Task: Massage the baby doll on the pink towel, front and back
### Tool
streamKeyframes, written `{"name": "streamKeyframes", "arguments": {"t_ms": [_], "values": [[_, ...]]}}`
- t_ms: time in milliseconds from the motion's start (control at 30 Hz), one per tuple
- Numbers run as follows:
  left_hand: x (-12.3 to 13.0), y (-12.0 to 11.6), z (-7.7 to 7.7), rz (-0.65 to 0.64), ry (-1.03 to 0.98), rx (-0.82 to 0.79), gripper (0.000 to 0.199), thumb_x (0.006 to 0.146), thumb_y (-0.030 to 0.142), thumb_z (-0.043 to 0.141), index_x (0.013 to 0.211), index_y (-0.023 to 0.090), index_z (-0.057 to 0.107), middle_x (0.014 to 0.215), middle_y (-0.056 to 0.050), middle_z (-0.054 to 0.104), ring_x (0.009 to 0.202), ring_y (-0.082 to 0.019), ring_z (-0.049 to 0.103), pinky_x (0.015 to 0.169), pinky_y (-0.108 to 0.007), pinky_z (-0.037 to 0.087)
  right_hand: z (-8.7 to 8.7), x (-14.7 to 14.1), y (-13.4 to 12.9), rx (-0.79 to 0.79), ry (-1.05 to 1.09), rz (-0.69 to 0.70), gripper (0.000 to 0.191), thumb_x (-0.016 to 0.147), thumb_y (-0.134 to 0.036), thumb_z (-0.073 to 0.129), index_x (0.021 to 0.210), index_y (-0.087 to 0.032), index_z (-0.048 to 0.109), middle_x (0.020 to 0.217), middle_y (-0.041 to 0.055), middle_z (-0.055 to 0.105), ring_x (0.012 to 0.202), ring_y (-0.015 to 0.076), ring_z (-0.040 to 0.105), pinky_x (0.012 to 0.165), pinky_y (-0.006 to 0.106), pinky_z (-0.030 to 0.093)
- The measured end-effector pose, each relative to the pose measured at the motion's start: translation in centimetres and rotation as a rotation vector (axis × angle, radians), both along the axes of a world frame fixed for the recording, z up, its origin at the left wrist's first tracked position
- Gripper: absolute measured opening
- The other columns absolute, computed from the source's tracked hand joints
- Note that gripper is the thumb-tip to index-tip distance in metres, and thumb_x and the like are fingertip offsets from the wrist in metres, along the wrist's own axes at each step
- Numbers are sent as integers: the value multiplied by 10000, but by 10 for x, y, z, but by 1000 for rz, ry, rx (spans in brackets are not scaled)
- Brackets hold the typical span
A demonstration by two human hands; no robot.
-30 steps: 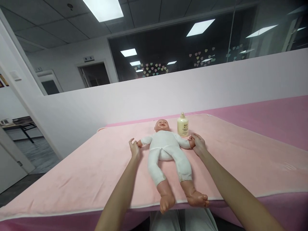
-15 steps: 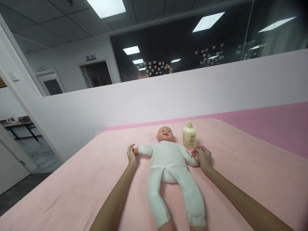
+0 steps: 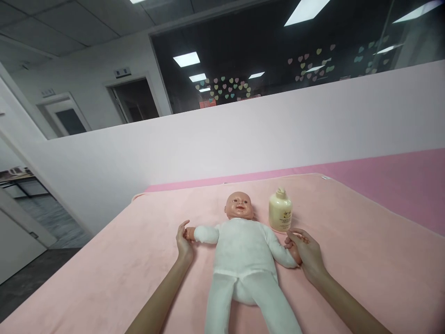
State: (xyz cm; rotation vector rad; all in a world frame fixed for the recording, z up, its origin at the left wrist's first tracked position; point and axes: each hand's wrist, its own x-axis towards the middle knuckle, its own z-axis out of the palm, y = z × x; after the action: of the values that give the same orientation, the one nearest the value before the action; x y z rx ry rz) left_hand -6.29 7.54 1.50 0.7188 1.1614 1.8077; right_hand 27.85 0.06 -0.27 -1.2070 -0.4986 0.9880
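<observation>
A baby doll (image 3: 245,248) with a white cloth body lies on its back, its head toward the far wall and its arms spread. At the doll's hand on the left side, my left hand (image 3: 184,241) is closed around the small fingers. My right hand (image 3: 308,253) pinches the doll's other hand, with part of that hand hidden by my fingers. Just beyond my right hand stands a pale yellow bottle (image 3: 280,211) with a pump top, upright beside the doll's head.
A pink blanket (image 3: 139,260) covers the surface under the doll. Behind it rise a pink strip and a white wall (image 3: 278,134) with a dark window above. A doorway and a distant desk (image 3: 21,178) are at the left.
The view has shifted, so doll, bottle and hands appear lower and larger. Both hands remain at the doll's hands, and its arms look spread slightly wider.
</observation>
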Motion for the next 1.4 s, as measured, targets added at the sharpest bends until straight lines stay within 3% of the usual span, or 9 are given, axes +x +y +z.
{"name": "streamKeyframes", "arguments": {"t_ms": [333, 633, 833, 1000, 1167, 1400], "values": [[3, -5, 3, -20, 73, -22, 373, 618, 317, 541, 960, 188, 610, 581, 42, 474, 504, -104, 455, 454, -213, 322, 2, 6, -5, 12, 175, 40, 371, 551, -299, 719, 882, -197, 587, 616, 14, 626, 531, 154, 553, 484, 265, 451], [2, -2, -2, 51, 209, -3, 335, 692, 405, 520, 921, 174, 600, 609, 30, 468, 476, -104, 445, 401, -208, 306, 0, 3, -2, 21, 29, -2, 376, 552, -355, 760, 837, -196, 574, 593, -14, 610, 555, 142, 565, 530, 255, 463], [1, -1, -1, 55, 197, -3, 369, 702, 470, 516, 916, 185, 613, 635, 28, 453, 494, -103, 440, 419, -215, 315, 5, 5, -4, 80, 199, 69, 338, 575, -348, 700, 843, -204, 550, 588, -15, 606, 521, 148, 553, 498, 267, 447], [0, 1, -1, 21, 163, 37, 368, 623, 399, 558, 918, 183, 604, 668, 25, 498, 515, -95, 448, 443, -205, 319, 12, 8, -8, 108, 298, 82, 423, 516, -253, 682, 913, -215, 539, 609, -29, 605, 509, 141, 535, 461, 261, 424], [-1, 1, -2, -28, 202, 0, 364, 637, 351, 536, 953, 179, 594, 568, 47, 448, 457, -98, 412, 401, -200, 285, 11, 12, -6, 85, 259, 100, 501, 472, -247, 749, 929, -215, 545, 613, -36, 605, 547, 143, 552, 483, 260, 451], [-1, -5, 0, -40, 239, 19, 346, 676, 383, 507, 922, 169, 625, 590, 35, 445, 480, -103, 417, 403, -206, 318, 7, 11, -5, 106, 202, 99, 425, 496, -326, 807, 829, -195, 579, 585, -36, 585, 511, 107, 518, 495, 237, 450]]}}
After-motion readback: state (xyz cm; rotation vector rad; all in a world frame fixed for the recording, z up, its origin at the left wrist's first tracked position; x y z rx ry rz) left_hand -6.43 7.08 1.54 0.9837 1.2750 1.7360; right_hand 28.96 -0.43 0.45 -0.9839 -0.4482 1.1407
